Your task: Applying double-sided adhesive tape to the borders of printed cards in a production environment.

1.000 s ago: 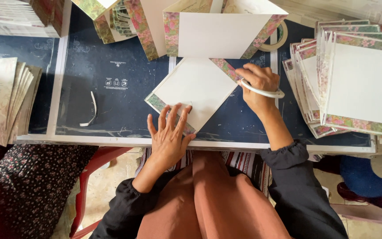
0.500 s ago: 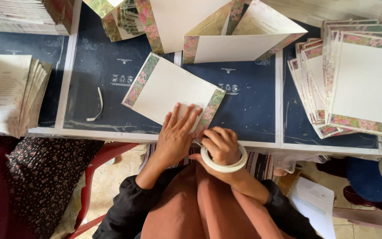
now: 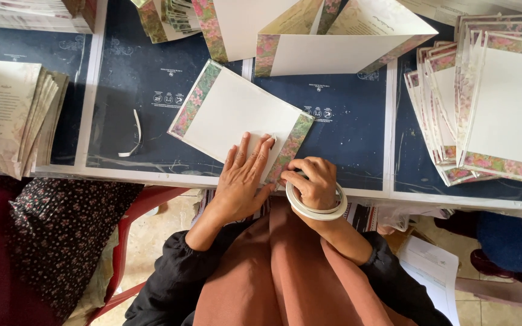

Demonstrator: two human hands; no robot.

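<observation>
Left hand (image 3: 244, 175) flat on the white card with floral borders (image 3: 237, 115), fingers spread wide and pressing it down on the bench (image 3: 357, 139). Right hand (image 3: 314, 184) at the near floral edge of the same card, fingers curled narrow and pinching at the border, with a white tape roll (image 3: 315, 208) hanging around the hand like a bracelet. Card lying tilted near the front edge of the bench, just ahead of the body. Judging from this: one edge being taped or stuck at the moment, not finished yet. To the right, a fanned stack of similar bordered cards (image 3: 490, 115), possibly done already; cannot tell for sure. At the far side, a large folded sheet with floral edges (image 3: 345, 51) and more bordered pieces (image 3: 170, 15), seemingly waiting. At the left, a pile of cream printed sheets (image 3: 13, 115). A thin white strip (image 3: 134, 136), perhaps tape backing, lying loose. Bench surface covered with dark blue mats with white margins, a little scratched. Below, a red plastic chair (image 3: 134, 223), a pale tiled floor and some paper on it at the right.
</observation>
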